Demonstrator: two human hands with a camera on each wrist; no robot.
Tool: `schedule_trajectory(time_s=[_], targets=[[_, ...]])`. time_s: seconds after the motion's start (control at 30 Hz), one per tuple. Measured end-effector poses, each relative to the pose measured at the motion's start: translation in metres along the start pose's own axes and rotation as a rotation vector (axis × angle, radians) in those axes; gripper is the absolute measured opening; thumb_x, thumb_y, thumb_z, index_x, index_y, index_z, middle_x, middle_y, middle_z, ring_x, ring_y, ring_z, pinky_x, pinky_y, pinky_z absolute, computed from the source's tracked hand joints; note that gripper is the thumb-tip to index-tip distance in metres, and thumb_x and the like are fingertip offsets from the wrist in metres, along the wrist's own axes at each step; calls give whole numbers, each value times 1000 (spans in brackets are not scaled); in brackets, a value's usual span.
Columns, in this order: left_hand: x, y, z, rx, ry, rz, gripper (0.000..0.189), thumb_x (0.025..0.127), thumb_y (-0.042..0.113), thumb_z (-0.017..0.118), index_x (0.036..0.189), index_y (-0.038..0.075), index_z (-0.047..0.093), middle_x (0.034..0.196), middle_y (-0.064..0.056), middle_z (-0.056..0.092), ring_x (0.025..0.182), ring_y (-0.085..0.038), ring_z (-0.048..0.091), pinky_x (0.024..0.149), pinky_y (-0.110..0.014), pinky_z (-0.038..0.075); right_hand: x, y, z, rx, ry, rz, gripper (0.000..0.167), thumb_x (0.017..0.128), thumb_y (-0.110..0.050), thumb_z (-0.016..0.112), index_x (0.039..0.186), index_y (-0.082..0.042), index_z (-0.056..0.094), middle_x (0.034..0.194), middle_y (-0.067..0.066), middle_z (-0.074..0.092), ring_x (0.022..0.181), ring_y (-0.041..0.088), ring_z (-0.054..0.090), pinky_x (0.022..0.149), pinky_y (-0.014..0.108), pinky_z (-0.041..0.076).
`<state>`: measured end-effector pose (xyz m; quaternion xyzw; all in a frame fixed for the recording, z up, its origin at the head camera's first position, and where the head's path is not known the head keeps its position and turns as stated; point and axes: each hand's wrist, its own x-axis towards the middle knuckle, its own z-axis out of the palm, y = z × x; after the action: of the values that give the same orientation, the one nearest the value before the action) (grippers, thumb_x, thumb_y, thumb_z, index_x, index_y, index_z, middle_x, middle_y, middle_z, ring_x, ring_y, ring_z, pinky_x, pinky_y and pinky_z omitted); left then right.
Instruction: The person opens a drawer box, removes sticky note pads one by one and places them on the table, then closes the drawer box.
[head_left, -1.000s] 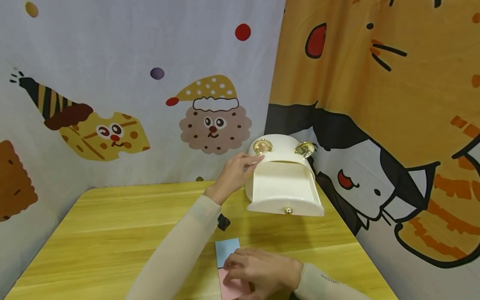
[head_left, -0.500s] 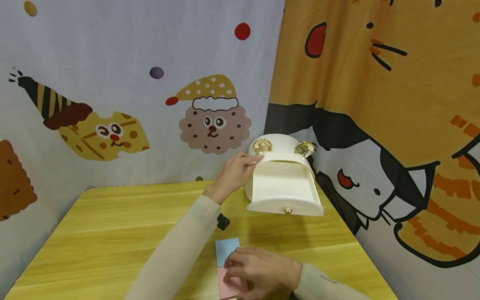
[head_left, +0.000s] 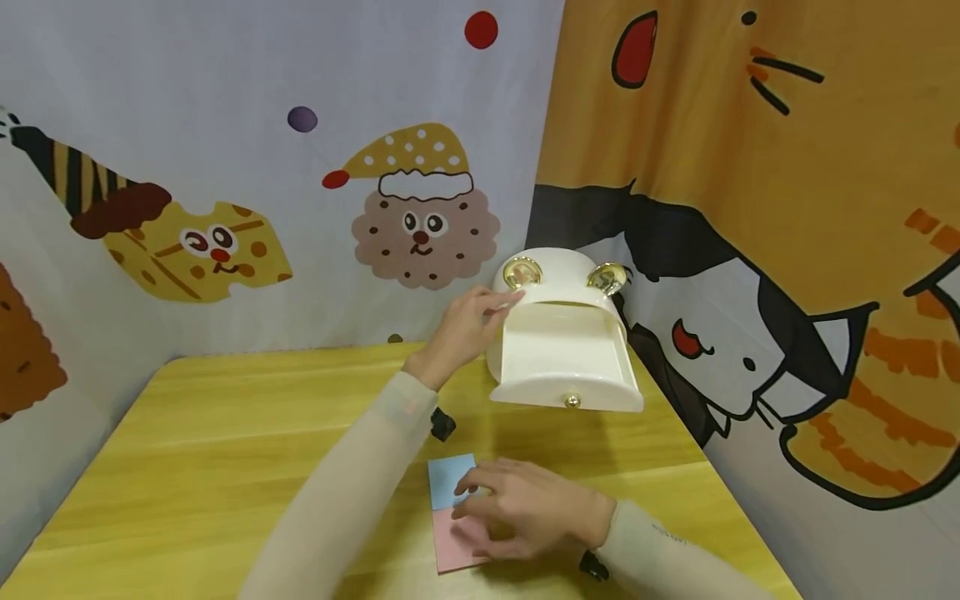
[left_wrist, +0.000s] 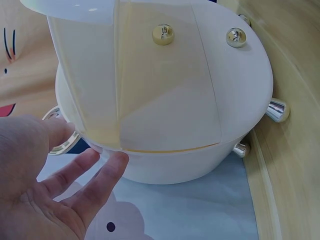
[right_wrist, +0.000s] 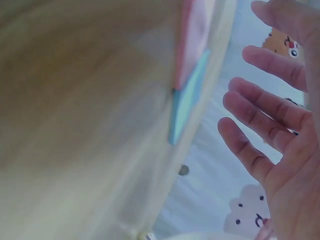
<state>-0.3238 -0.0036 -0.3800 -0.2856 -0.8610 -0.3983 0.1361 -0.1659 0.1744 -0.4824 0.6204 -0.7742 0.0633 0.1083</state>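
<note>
Nearest us, our right hand (head_left: 536, 510) is hovering over the pink notepad (head_left: 453, 550), its fingers spread and loosely bent, holding nothing; the right wrist view is showing a gap between fingertips and paper. The blue notepad (head_left: 444, 481) is lying against the pink one's far side, both flat on the worktop (head_left: 187, 483). Farther off, the drawer (head_left: 525, 393) is sticking out of the white box (head_left: 561, 265), its gold knob (head_left: 572, 401) facing us. The box is sitting by the worktop's far right corner. Our left hand (head_left: 459, 329) is touching its left side beside the drawer mouth, fingers nearly straight, not curling round it. Behind, printed cloth (head_left: 225, 75) is hanging. We are apparently steadying the box while positioning over the pads; picking one up would be calling for lowered right fingertips and a pinch at its edges.
</note>
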Motion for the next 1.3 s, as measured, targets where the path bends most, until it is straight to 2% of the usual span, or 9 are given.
schedule_trajectory(time_s=[0.13,0.4,0.6,0.77,0.8,1.0,1.03,1.1,1.3], targets=[[1,1,-3,-3,-5,-2,39,119,15,69,158,22,74,132,-17,76,121,-32,81,93,-41,68,1,4,-13,2,59,17,35,100,-41,93,128,-23,82,134,2,79,119,16,78,101,30,66],[0,1,-3,-15,-24,-23,40,120,16,67,158,24,73,134,-16,75,121,-30,79,89,-38,66,-4,8,-40,-87,177,38,42,94,-34,98,130,-20,81,131,-1,79,116,13,78,103,29,67],[0,1,-3,-6,-20,-29,39,121,17,66,158,24,74,132,-15,75,118,-29,78,91,-38,66,-13,11,-63,-95,331,157,35,100,-25,92,131,-16,79,123,0,77,99,9,78,83,20,67],[-2,2,-3,13,5,-7,37,120,21,68,156,25,76,128,-15,76,115,-28,78,93,-37,67,-24,15,-80,-135,470,264,24,115,-28,74,130,-10,81,114,3,75,84,11,73,70,17,61],[6,-20,9,-5,17,21,36,121,29,68,156,29,76,126,-10,77,114,-23,78,92,-33,66,-27,16,-83,-146,499,278,27,117,-29,69,129,-9,81,111,3,75,81,11,71,68,15,59],[15,-43,19,-71,-4,20,36,121,34,67,157,37,73,132,-9,77,118,-22,81,92,-35,69,-39,23,-97,-203,664,352,34,119,-29,63,120,-1,82,88,2,66,65,7,59,58,12,51],[7,-22,8,-55,-10,-6,37,120,25,69,156,33,74,133,-14,77,119,-27,81,93,-39,70,-41,24,-98,-207,676,366,35,119,-29,63,120,0,82,86,2,65,64,6,58,57,12,50],[3,-10,3,-38,8,-10,38,120,19,69,156,26,76,131,-16,77,118,-30,81,92,-39,70,-47,26,-100,-219,681,402,38,120,-32,62,121,0,82,83,1,63,63,6,58,56,12,51],[-2,2,-1,-1,11,-31,38,119,16,69,157,22,75,133,-18,76,120,-31,81,92,-38,69,-60,30,-101,-255,689,456,43,119,-39,64,121,1,80,82,1,65,63,7,62,56,14,55]])
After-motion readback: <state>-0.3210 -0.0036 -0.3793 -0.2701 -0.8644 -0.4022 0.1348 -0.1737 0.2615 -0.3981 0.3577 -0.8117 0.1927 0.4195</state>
